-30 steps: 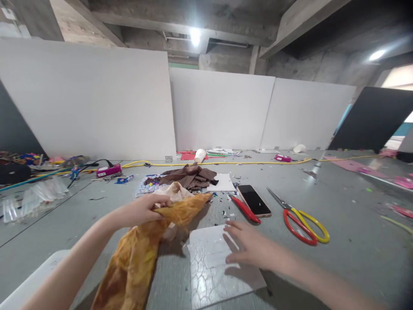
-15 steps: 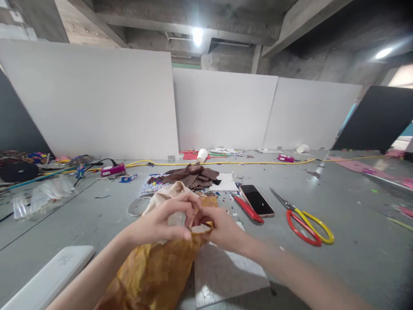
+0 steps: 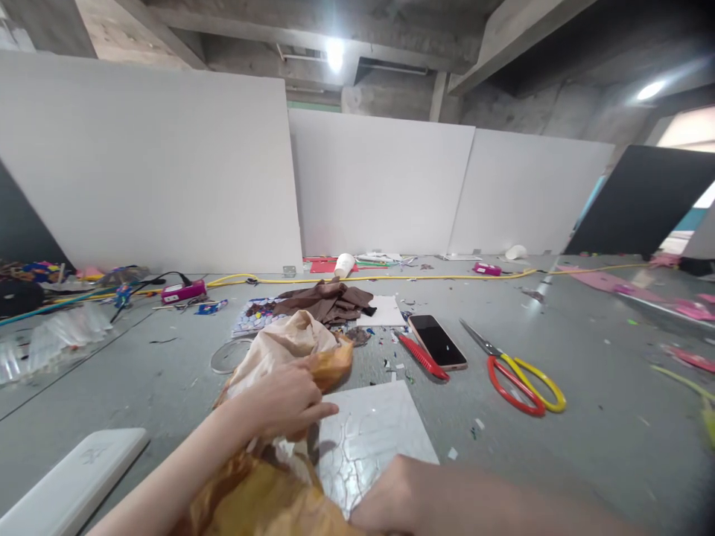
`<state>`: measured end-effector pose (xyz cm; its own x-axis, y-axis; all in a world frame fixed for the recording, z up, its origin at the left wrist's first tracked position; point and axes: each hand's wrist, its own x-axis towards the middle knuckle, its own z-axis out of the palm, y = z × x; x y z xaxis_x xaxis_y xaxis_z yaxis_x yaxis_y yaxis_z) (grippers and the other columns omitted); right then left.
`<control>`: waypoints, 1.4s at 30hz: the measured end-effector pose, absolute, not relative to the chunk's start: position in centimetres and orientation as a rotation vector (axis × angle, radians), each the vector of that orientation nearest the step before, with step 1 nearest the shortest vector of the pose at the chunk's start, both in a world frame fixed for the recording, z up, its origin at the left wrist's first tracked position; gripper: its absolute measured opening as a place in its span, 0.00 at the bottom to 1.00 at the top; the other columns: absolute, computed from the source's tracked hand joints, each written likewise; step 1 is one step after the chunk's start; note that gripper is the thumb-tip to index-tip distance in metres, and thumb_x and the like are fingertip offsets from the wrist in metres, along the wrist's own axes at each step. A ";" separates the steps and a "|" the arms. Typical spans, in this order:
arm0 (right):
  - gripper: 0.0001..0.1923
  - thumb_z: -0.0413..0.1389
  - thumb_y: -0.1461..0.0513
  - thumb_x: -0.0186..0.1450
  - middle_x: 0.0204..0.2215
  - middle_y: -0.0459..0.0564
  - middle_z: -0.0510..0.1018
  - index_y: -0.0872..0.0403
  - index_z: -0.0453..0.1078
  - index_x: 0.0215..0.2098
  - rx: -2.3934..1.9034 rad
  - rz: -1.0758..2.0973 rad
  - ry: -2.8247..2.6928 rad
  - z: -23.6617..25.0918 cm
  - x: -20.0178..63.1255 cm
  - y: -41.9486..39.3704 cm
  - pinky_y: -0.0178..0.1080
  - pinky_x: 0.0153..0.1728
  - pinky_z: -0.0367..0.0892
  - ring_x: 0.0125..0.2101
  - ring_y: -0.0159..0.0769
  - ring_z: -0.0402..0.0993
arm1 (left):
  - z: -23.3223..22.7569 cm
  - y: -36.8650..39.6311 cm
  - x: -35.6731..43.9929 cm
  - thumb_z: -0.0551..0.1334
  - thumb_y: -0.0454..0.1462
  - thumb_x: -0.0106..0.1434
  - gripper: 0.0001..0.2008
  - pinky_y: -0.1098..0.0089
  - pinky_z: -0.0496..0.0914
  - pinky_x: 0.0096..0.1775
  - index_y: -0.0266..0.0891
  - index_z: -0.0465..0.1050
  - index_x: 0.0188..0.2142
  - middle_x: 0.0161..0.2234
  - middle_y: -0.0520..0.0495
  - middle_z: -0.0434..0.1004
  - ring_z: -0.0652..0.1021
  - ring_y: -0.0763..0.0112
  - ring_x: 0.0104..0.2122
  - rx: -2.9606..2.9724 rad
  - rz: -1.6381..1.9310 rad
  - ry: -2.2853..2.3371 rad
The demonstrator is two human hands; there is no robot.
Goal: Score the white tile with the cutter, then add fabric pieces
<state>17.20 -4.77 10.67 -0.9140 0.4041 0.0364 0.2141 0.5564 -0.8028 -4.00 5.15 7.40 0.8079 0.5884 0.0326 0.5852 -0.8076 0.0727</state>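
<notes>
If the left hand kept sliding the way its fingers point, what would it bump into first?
The left hand, gripping the orange-brown cloth, points right. It would probably first meet the white patterned tile just past its fingertips, though depth is hard to judge.

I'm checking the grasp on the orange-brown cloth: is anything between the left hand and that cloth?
Nothing visible. The left hand lies directly on the orange-brown cloth, fingers closed over its bunched upper part. The right hand is low beside the cloth, over the white patterned sheet; its grip cannot be made out.
</notes>
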 end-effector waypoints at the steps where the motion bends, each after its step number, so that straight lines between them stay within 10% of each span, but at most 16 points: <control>1: 0.19 0.52 0.71 0.56 0.16 0.36 0.49 0.53 0.45 0.19 -0.581 1.326 -2.535 10.6 17.5 -4.9 0.30 0.21 0.47 0.19 0.24 0.46 | 7.7 5.4 -4.5 0.51 0.48 0.64 0.23 0.62 0.64 0.41 0.39 0.74 0.20 0.20 0.46 0.74 0.73 0.63 0.25 2.936 -0.003 1.031; 12: 0.04 0.54 0.64 0.56 0.26 0.43 0.70 0.55 0.65 0.31 -1.189 1.455 -1.649 4.1 19.2 -0.6 0.31 0.27 0.61 0.27 0.30 0.67 | 8.9 3.0 -1.6 0.55 0.46 0.61 0.16 0.71 0.63 0.37 0.42 0.71 0.43 0.41 0.47 0.74 0.73 0.64 0.38 2.421 0.038 0.906; 29: 0.26 0.62 0.67 0.46 0.28 0.41 0.73 0.51 0.56 0.40 -1.088 1.497 -1.301 1.8 19.6 0.4 0.34 0.31 0.65 0.28 0.30 0.72 | 4.7 4.5 -1.5 0.65 0.34 0.41 0.17 0.73 0.67 0.30 0.37 0.71 0.34 0.31 0.53 0.73 0.73 0.67 0.31 1.540 0.105 0.953; 37: 0.04 0.57 0.69 0.49 0.21 0.43 0.72 0.56 0.68 0.22 -1.273 1.298 -1.653 2.2 19.3 -0.6 0.32 0.29 0.62 0.26 0.30 0.69 | 5.2 3.8 -2.2 0.67 0.37 0.42 0.16 0.73 0.67 0.30 0.40 0.69 0.33 0.30 0.54 0.73 0.73 0.68 0.31 1.500 -0.115 0.936; 42: 0.09 0.55 0.70 0.49 0.24 0.45 0.76 0.55 0.74 0.27 -1.423 1.347 -1.814 4.1 18.5 -3.3 0.31 0.28 0.62 0.27 0.31 0.70 | 5.4 3.1 -2.1 0.66 0.42 0.45 0.13 0.72 0.65 0.27 0.40 0.70 0.30 0.28 0.53 0.73 0.72 0.69 0.27 1.454 -0.362 0.770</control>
<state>18.47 -3.26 4.09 -0.3541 0.9136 -0.1998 0.4553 -0.0182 -0.8901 -2.11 3.07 5.43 0.7158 0.2256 -0.6609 0.6531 0.1188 0.7479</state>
